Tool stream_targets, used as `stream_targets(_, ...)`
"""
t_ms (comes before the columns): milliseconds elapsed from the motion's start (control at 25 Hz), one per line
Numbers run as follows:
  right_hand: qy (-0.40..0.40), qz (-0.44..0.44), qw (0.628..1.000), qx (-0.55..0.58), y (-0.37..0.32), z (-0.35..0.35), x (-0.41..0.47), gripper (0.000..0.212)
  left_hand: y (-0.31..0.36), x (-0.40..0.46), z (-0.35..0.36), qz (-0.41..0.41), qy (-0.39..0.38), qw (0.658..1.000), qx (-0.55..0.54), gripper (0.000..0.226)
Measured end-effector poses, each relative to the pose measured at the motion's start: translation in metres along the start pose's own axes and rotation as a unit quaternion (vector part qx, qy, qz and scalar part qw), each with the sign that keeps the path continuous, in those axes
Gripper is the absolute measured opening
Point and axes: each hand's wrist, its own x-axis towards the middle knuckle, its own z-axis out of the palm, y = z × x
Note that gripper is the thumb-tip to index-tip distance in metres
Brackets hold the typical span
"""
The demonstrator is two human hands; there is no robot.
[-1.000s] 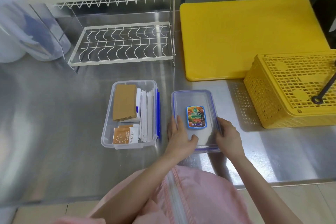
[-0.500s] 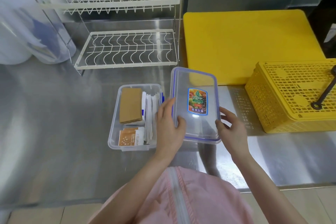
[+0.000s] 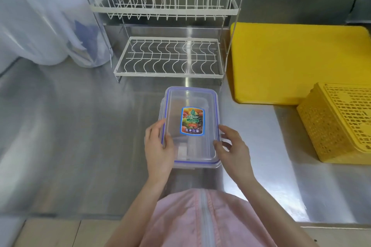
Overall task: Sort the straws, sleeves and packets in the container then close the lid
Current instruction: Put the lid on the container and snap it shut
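Observation:
The clear lid (image 3: 208,104) with a blue seal and a fruit sticker now lies over the clear container (image 3: 197,165) on the steel counter. Through it the contents show only as blurred pale shapes. My left hand (image 3: 159,150) grips the lid's left edge, thumb on top. My right hand (image 3: 233,146) touches the right edge near the front, fingers loosely bent around the rim.
A white wire dish rack (image 3: 168,58) stands just behind the container. A yellow cutting board (image 3: 297,62) lies at back right, a yellow slotted basket (image 3: 341,124) at right. Clear plastic wrapped items (image 3: 50,26) stand at back left. The counter's front edge runs below my arms.
Both hands lifted the lid from the counter, carried it left and set it over the container, hiding the sleeves, straws and packets.

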Motion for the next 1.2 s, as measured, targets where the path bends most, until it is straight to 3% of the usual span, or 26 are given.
stream_targets(440, 0.002, 0.03, 0.999, -0.035, 0.002, 0.033, 0.001, 0.041, -0.033, 0.022, -0.017, -0.027, -0.069, 0.997, 0.013, 0.038)
stream_targets(720, -0.01, 0.041, 0.998, -0.054, 0.002, 0.036, 0.005, 0.041, -0.041, 0.031, -0.019, 0.021, -0.129, 0.989, 0.075, 0.042)
stream_targets(1000, -0.009, 0.036, 0.998, -0.054, -0.001, 0.039, 0.029, 0.044, -0.043, 0.05, -0.01, 0.047, -0.138, 0.983, 0.115, 0.041)
stream_targets(1200, -0.065, 0.183, 0.981, 0.018, -0.008, 0.032, 0.051, 0.067, -0.042, 0.062, -0.006, 0.052, -0.133, 0.982, 0.121, 0.042)
